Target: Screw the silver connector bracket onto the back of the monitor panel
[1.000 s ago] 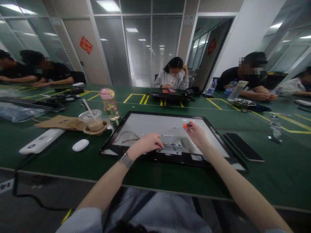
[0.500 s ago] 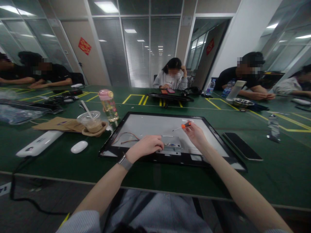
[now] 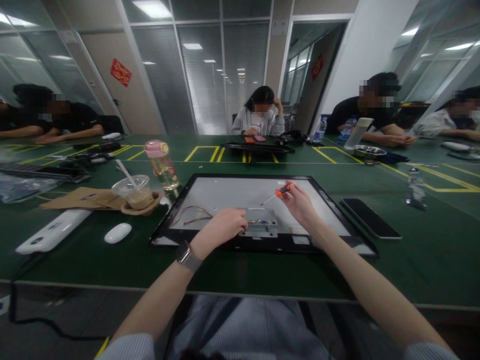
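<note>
A flat monitor panel (image 3: 232,192) lies face down on the green table, its grey metal back up, black frame round it. Near its front edge sits a small metal connector bracket (image 3: 262,224). My left hand (image 3: 219,227) rests on the panel with fingers curled against the bracket's left end. My right hand (image 3: 300,205) holds a small orange-handled screwdriver (image 3: 275,192), its tip pointing down-left toward the bracket. Thin coloured wires (image 3: 191,215) lie on the panel's left part.
A black phone (image 3: 369,217) lies right of the panel. Left stand a plastic cup with a straw (image 3: 131,189), a pink-capped bottle (image 3: 162,164), a white mouse (image 3: 117,232) and a white power strip (image 3: 52,231). Other people sit around the table.
My head has turned slightly, shifting the scene left. The screwdriver has tilted, its tip dropping toward the bracket. My left hand stays by the bracket.
</note>
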A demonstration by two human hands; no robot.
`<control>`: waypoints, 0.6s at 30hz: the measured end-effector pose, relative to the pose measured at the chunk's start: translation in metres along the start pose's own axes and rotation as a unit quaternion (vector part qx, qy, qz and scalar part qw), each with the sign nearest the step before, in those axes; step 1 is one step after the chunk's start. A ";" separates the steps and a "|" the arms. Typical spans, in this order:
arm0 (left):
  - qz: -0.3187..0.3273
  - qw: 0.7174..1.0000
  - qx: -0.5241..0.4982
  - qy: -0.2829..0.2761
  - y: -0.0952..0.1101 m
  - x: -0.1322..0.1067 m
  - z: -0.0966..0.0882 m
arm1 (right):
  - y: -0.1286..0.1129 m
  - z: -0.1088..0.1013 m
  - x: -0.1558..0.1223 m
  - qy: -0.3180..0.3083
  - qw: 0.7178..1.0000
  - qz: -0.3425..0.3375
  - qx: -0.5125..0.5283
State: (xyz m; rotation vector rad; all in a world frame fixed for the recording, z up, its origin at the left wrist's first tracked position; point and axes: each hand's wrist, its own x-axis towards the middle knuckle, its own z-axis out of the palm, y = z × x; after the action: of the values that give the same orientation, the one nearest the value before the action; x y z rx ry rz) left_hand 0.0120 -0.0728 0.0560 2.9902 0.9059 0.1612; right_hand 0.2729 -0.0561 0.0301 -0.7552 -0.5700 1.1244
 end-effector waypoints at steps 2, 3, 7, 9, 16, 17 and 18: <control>-0.008 1.000 -0.015 -0.005 -0.002 0.000 0.000 | 0.000 0.002 -0.001 0.002 1.000 -0.003 0.002; -0.012 1.000 -0.020 -0.007 -0.004 0.000 0.000 | 0.000 0.003 -0.002 0.003 1.000 -0.002 0.002; -0.013 1.000 -0.018 -0.009 -0.006 0.000 0.000 | -0.001 0.005 -0.004 -0.004 1.000 -0.001 -0.001; -0.008 1.000 -0.014 -0.009 -0.005 0.001 0.000 | -0.001 0.006 -0.004 -0.005 1.000 -0.001 -0.003; -0.003 1.000 -0.017 -0.003 -0.004 0.001 0.000 | -0.003 0.006 -0.006 -0.014 1.000 -0.003 -0.005; -0.002 1.000 -0.017 -0.003 -0.004 0.000 0.000 | -0.003 0.006 -0.006 -0.015 1.000 -0.003 -0.007; -0.002 1.000 -0.016 -0.004 -0.004 0.000 0.000 | -0.003 0.006 -0.006 -0.016 1.000 -0.002 -0.009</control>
State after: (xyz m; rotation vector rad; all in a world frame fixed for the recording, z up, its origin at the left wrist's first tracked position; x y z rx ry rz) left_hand 0.0098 -0.0693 0.0556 2.9580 0.9003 0.1627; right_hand 0.2684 -0.0611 0.0357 -0.7522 -0.6093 1.1316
